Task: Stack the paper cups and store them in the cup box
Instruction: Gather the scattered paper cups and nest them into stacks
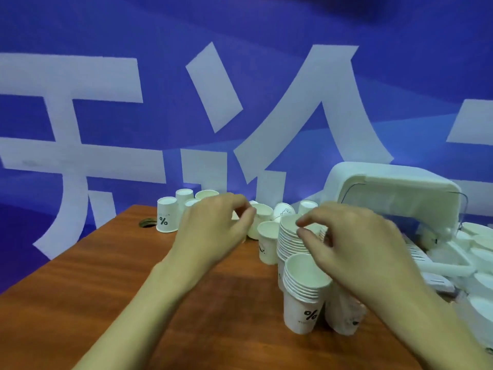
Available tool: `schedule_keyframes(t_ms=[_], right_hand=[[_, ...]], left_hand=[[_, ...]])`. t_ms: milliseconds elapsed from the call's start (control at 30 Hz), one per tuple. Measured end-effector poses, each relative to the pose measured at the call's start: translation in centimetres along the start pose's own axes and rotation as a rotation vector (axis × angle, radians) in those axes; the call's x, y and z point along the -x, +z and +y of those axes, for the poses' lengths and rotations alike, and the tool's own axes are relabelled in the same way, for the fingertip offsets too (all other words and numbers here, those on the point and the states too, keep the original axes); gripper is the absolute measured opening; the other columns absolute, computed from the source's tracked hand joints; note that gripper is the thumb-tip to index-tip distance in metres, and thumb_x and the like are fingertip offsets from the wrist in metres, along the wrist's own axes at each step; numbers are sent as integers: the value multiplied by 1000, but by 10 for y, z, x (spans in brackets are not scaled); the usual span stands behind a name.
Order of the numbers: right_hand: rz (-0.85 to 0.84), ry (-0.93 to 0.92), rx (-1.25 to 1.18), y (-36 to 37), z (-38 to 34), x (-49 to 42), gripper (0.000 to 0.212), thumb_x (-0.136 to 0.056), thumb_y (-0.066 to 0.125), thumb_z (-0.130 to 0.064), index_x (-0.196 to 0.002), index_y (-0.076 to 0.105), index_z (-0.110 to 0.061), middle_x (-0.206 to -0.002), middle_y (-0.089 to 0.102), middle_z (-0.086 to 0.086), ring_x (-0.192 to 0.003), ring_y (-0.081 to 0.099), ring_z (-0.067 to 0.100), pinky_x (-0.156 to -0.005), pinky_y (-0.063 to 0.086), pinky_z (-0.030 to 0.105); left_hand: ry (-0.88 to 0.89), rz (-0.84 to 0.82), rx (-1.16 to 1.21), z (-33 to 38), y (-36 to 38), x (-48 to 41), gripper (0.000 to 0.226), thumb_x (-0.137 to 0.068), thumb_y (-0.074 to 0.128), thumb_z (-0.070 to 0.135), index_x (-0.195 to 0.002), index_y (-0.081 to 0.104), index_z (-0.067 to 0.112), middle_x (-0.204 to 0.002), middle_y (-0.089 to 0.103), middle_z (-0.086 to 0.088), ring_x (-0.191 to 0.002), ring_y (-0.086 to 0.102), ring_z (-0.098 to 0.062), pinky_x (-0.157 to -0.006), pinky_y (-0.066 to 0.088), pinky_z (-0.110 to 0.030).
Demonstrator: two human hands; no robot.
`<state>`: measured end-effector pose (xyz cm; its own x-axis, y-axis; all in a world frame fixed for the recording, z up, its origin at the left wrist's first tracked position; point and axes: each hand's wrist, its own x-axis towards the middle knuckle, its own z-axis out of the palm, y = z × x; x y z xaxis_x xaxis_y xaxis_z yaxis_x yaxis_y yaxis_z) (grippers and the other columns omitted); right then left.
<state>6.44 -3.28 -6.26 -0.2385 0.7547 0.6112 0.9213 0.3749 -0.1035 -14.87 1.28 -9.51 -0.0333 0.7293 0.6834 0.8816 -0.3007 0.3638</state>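
Over the cup stack (289, 239), right hand (357, 247) curls its fingers.

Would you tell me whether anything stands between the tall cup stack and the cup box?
Nothing visible does, though the right hand, over the tall stack, hides most of the stretch to the cup box on its right.

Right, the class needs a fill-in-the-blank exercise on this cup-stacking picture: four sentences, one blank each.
1. The nearest stack of cups shows a black ____ sign.
2. The cups stand on a brown ____ table.
3. The wall behind is ____ with white characters.
4. The white cup box lies to the ____ of the taller stack.
Missing words: percent; wooden; blue; right.
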Motion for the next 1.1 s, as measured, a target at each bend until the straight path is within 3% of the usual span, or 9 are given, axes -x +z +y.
schedule_keyframes(t_ms=[133, 233, 367, 467, 567, 700, 767, 933, 1100], right_hand=[[-58, -51, -6, 44, -48, -51, 20, -92, 53, -43, -106, 68, -40, -101, 69, -13, -94, 65, 17, -68, 42, 33], [-132, -4, 13, 80, -79, -80, 22, -91, 52, -31, -105, 69, -32, -98, 68, -4, -94, 66, 26, -65, 36, 33], [-179, 133, -66, 119, -95, -97, 26, -91, 54, -19, -114, 67, -25, -109, 67, 1, -100, 64, 28, -69, 37, 32], [-216, 209, -105, 143, -96, -100, 26, -95, 56, -21, -122, 56, -20, -120, 59, 2, -107, 62, 25, -72, 38, 32], [-267, 261, -69, 158, -92, -99, 28, -97, 56, -19, -124, 49, -16, -128, 51, 4, -111, 62, 24, -77, 45, 31], [-276, 328, -29, 164, -81, -97, 35, -96, 54, -12, -131, 47, -13, -131, 49, 7, -114, 61, 24, -76, 45, 31], [-304, 345, -14, 167, -76, -96, 35, -98, 52, -12, -132, 48, -12, -131, 52, 9, -115, 61, 25, -76, 45, 30], [-345, 348, 22, 170, -71, -93, 35, -99, 50, -10, -134, 49, -12, -135, 50, 10, -118, 59, 25, -86, 47, 31], [-327, 358, 42, 168, -68, -92, 33, -99, 50, -11, -131, 51, -14, -133, 51, 10, -115, 61, 23, -87, 45, 28]], left_hand=[[-7, -15, -167, -21, 1, -32, 20, -88, 49, 43, -80, 64, 32, -71, 62, 16, -70, 55, -5, -53, 30, -25], [-13, -77, -287, -42, 11, -48, 17, -88, 48, 35, -78, 58, 27, -80, 63, 8, -78, 59, -15, -50, 24, -27], [-85, -104, -294, -79, 24, -50, 15, -87, 51, 34, -91, 66, 32, -88, 65, 11, -84, 58, -11, -51, 15, -21], [-99, -143, -224, -100, 43, -53, 25, -87, 56, 32, -109, 66, 33, -111, 66, 13, -100, 61, -13, -59, 30, -24], [-102, -201, -104, -109, 68, -52, 34, -88, 54, 31, -121, 62, 32, -125, 62, 12, -110, 59, -15, -79, 47, -33], [-21, -229, -77, -111, 94, -45, 39, -90, 53, 30, -129, 58, 32, -130, 60, 13, -117, 55, -13, -82, 44, -31], [1, -264, -109, -112, 102, -43, 35, -91, 53, 33, -125, 59, 35, -125, 62, 14, -114, 57, -15, -78, 43, -31], [53, -285, -213, -119, 106, -39, 12, -88, 53, 33, -82, 61, 26, -87, 67, 7, -81, 61, -20, -59, 45, -34], [58, -303, -250, -118, 100, -42, 32, -86, 54, 36, -60, 42, 22, -62, 54, 4, -63, 53, -22, -47, 24, -29]])
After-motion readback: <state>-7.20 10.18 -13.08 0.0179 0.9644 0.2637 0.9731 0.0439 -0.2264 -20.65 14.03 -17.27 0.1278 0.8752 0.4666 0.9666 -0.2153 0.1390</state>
